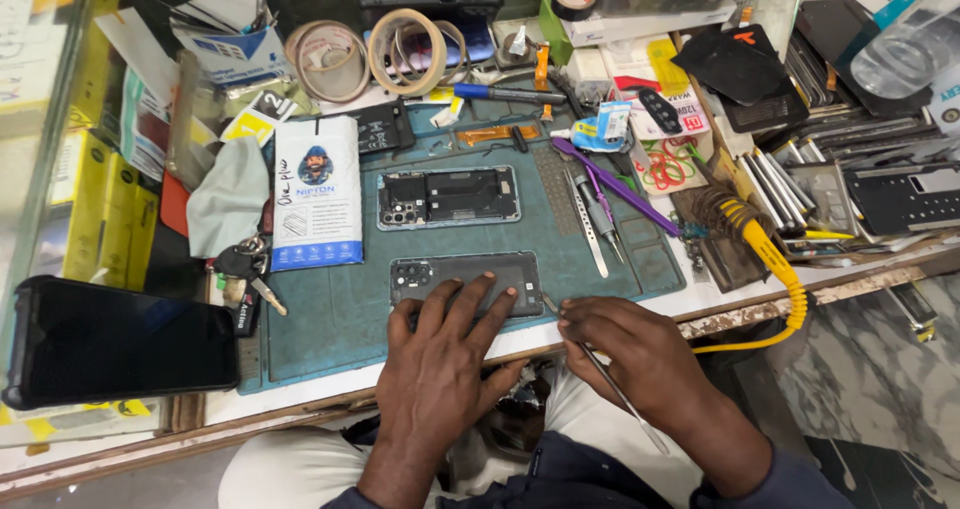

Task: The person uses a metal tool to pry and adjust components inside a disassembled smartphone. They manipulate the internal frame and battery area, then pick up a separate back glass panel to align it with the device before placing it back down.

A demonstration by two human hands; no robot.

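A dark phone back cover (466, 281) lies flat at the near edge of the teal work mat (330, 314), camera holes to the left. The left hand (440, 364) presses down on it, fingers spread and unclenched. The right hand (630, 354) grips a thin metal tool (615, 389), whose tip meets the cover's right edge. Just beyond lies an opened phone body (448, 197) — insides showing. Tweezers (585, 219) and a purple pry tool (615, 187) rest to the right; a white screen-protector packet (317, 191) sits left, keys (245, 269) beside it.
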